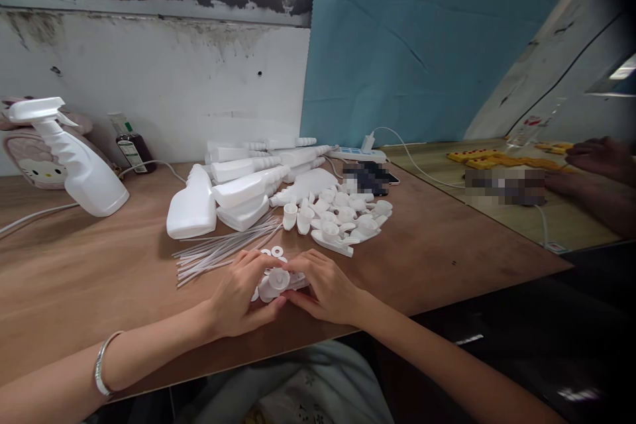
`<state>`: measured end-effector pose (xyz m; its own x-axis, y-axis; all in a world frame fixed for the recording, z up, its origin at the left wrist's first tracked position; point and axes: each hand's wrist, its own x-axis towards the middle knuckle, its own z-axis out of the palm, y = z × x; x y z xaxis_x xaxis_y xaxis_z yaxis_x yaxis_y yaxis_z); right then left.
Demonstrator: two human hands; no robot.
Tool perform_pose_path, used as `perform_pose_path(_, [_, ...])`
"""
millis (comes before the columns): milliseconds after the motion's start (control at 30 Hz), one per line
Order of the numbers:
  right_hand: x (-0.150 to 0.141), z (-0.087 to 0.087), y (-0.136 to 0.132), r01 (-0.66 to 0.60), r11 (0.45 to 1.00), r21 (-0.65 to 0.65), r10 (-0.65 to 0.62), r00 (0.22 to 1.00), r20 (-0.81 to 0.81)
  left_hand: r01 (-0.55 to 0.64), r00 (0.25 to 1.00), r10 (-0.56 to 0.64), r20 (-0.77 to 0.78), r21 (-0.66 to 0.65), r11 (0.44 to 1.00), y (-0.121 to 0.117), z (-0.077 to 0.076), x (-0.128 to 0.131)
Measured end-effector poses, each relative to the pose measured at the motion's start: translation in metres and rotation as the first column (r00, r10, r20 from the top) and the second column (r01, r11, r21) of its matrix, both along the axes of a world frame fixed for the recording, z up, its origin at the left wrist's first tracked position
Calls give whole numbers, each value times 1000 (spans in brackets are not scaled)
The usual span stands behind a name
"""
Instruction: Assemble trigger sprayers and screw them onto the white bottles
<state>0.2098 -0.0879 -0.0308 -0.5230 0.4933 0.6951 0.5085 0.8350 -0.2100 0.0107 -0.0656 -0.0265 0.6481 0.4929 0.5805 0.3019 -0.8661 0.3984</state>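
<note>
White plastic fills the space between my hands; the left hand (243, 298) and the right hand (328, 288) are together, fingertips nearly meeting, clamped lightly about a sprayer head (279, 279) with its round collar turned up towards me; it is low over the near part of the brown surface (422, 265), just beside some flat white rings (277, 252). I judge it very light and fairly stiff, smooth enough to slip if my fingertips are damp; the collar's outside and the solid body look the best places to grip, while the trigger would probably give under a squeeze, so I'd keep pressure off it; whether my fingers touch the trigger I cannot tell.

The rings look thin and fiddly, best pinched by the edge; beyond them on my left lie slim pale tubes (218, 253), which I expect to bend and roll, and are best taken near the middle. More sprayer heads (342, 215) are heaped ahead to the right; the white bottles (248, 187) behind the tubes look hollow and light, their narrow ribbed necks giving the surest hold, their broad sides likely to dent.
</note>
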Motion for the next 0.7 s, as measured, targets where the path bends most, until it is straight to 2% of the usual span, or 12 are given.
perform_pose_path(167, [2, 10, -6, -13, 1000, 1, 13, 999, -35, 11, 1000, -11, -2, 14, 1000, 1, -1, 2])
perform_pose_path(233, [11, 19, -3, 82, 996, 40, -77, 990, -118, 11, 1000, -11, -1, 10, 1000, 2, -2, 1])
perform_pose_path(267, [21, 25, 1, 192, 980, 48, -182, 971, -157, 13, 1000, -13, -1, 11, 1000, 1, -2, 1])
perform_pose_path(300, [33, 31, 9, 322, 946, 44, -308, 931, -198, 16, 1000, -16, 0, 12, 1000, 1, -3, 1])
perform_pose_path(333, [48, 38, 18, 466, 884, 23, -450, 864, -227, 19, 1000, -19, 4, 14, 1000, 1, -3, 1])
perform_pose_path(367, [67, 45, 31, 623, 783, 1, -603, 758, -249, 22, 1000, -22, 10, 17, 1000, 1, -4, 1])
perform_pose_path(433, [109, 59, 63, 738, 674, -36, -717, 642, -272, 26, 999, -26, 22, 18, 1000, 1, -4, 2])
perform_pose_path(500, [153, 67, 98, 829, 543, -132, -832, 511, -217, 33, 999, -33, 33, 14, 999, 0, -5, 3])
perform_pose_path(533, [173, 69, 115, 850, 496, -176, -865, 466, -186, 36, 999, -36, 37, 11, 999, 0, -5, 4])
perform_pose_path(633, [215, 66, 152, 878, 405, -254, -914, 389, -112, 37, 998, -37, 47, -1, 999, 0, -6, 5])
perform_pose_path(700, [228, 61, 167, 885, 401, -239, -916, 381, -124, 43, 998, -43, 51, -9, 999, 0, -6, 6])
